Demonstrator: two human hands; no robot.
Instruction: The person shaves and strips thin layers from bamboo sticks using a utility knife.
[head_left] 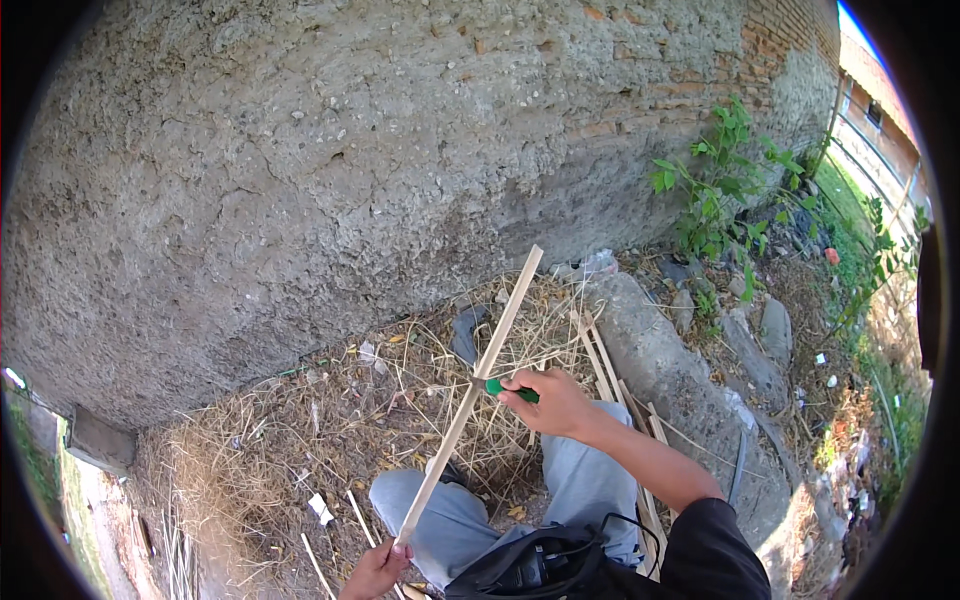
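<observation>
A long, pale strip of split bamboo or wood (512, 305) slants up and away in front of my knees. My left hand (376, 572) pinches its near end by my left knee. In my right hand (550, 402) is a knife with a green handle (512, 391), the fingers wrapped around it. The knife's short dark blade (477, 381) meets the strip near its middle, and I cannot make out whether it cuts in. The strip's far end stands free in front of the wall.
A rough plastered wall (300, 200) rises ahead. Straw and shavings (400, 370) litter the ground. More pale strips (605, 365) lie beside my right leg, along a concrete slab (650, 350). A leafy green plant (725, 180) grows at the far right. Another bundle of strips (180, 560) lies at lower left.
</observation>
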